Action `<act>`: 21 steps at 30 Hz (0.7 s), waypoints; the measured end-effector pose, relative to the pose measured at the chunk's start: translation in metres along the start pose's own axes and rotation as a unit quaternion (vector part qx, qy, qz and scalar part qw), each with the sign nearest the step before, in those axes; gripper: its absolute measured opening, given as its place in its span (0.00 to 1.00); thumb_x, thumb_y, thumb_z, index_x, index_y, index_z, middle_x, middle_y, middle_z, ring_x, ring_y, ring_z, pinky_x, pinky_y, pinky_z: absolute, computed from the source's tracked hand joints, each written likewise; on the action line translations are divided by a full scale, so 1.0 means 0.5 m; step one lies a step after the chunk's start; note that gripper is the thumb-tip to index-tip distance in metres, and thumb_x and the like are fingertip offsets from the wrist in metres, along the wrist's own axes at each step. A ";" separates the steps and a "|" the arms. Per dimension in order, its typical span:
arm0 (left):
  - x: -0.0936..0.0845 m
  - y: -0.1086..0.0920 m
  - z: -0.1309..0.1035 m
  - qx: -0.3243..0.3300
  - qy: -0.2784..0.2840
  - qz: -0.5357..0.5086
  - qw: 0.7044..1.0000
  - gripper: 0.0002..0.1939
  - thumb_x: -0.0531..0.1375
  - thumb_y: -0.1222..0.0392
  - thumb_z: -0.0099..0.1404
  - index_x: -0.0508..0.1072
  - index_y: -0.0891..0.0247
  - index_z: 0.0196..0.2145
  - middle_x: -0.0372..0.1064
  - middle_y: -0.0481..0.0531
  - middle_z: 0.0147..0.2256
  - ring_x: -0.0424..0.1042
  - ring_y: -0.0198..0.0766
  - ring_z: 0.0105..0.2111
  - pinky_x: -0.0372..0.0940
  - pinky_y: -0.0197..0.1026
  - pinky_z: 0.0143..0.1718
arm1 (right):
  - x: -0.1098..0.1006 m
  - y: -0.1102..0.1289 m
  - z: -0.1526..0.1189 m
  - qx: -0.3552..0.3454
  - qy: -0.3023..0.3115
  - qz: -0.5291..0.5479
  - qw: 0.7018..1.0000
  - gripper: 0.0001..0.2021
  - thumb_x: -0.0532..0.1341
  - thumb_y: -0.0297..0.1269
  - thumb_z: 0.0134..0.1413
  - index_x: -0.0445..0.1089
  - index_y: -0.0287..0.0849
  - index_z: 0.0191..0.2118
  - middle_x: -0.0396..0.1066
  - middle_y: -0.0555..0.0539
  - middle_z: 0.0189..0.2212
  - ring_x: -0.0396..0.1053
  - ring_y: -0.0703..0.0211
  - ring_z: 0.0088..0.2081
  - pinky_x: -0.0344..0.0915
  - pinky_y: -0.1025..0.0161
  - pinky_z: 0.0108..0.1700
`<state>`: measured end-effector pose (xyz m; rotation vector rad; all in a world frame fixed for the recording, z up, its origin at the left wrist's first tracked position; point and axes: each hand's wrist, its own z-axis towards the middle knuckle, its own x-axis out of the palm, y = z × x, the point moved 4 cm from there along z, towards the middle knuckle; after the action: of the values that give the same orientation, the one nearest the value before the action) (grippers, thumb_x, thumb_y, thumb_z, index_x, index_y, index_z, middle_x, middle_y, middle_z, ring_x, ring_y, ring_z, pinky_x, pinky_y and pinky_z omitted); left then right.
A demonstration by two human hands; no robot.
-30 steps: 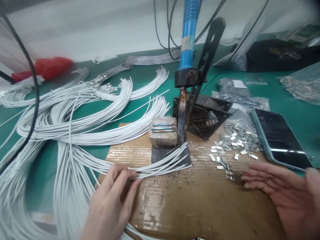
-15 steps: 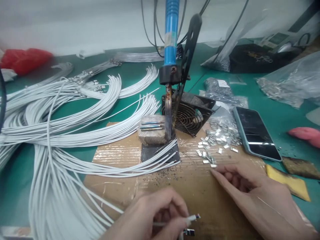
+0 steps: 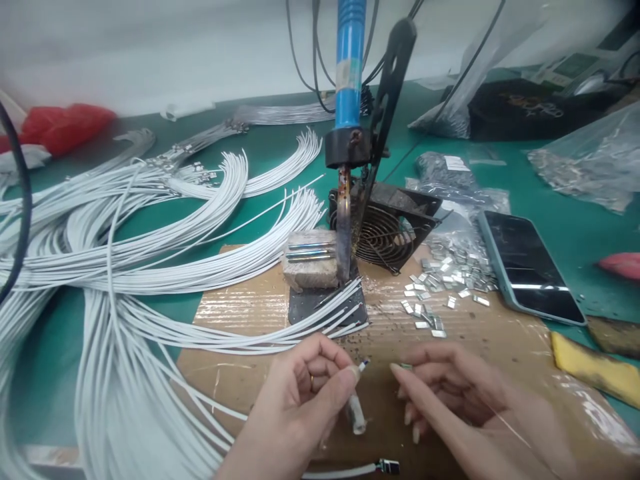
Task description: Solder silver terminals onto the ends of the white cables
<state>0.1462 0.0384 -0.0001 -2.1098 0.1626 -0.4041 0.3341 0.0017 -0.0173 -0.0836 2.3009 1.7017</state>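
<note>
Head view: the left hand (image 3: 300,400) is curled, its thumb and forefinger pinched on the stripped end of a thin white wire (image 3: 356,410), whose bare tip pokes out just past the fingertips. A short stub of white sleeve shows below the thumb. Just right of it, the right hand (image 3: 450,400) is half closed, forefinger and thumb nipping a tiny metal clip (image 3: 406,366) at the fingertip; the 2 hands are near each other but apart.

Both hover over a flat sheet of brown corrugated cardboard (image 3: 240,373), partly glazed with shiny tape and speckled with dark grit. Below the left hand lies another white wire with a square metal terminal (image 3: 389,466) on its end. Just beyond the left hand, a fan of white wire ends (image 3: 345,310) rests on a dark metal base plate, under the rusty, scorched tip of a soldering iron (image 3: 344,227) with a smooth blue handle, held upright in a black stand. A rough grey block (image 3: 310,267) with 2 metal rods on top sits beside the tip. Behind it stands a square black fan (image 3: 390,230) with a round wire grille.

Beyond the right hand is a loose scatter of small shiny metal clips (image 3: 440,283), and further right a dark glossy phone (image 3: 530,267). Left of the left hand, long looping bundles of white wires (image 3: 125,253) sprawl across the green tabletop (image 3: 575,220). Right of the right hand lies a yellow sponge (image 3: 595,367).
</note>
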 end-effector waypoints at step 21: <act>0.029 -0.002 -0.033 0.323 0.129 0.474 0.809 0.13 0.55 0.62 0.77 0.77 0.62 0.36 0.74 0.50 0.25 0.67 0.35 0.23 0.51 0.40 0.24 | -0.013 0.010 0.012 0.004 -0.027 0.010 1.000 0.17 0.69 0.55 0.54 0.81 0.45 0.33 0.70 0.50 0.17 0.67 0.65 0.17 0.64 0.77 0.19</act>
<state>0.1541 0.0220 0.0120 -1.0830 1.0352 -0.0916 0.3405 0.0081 -0.0125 -0.0124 2.2770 1.6833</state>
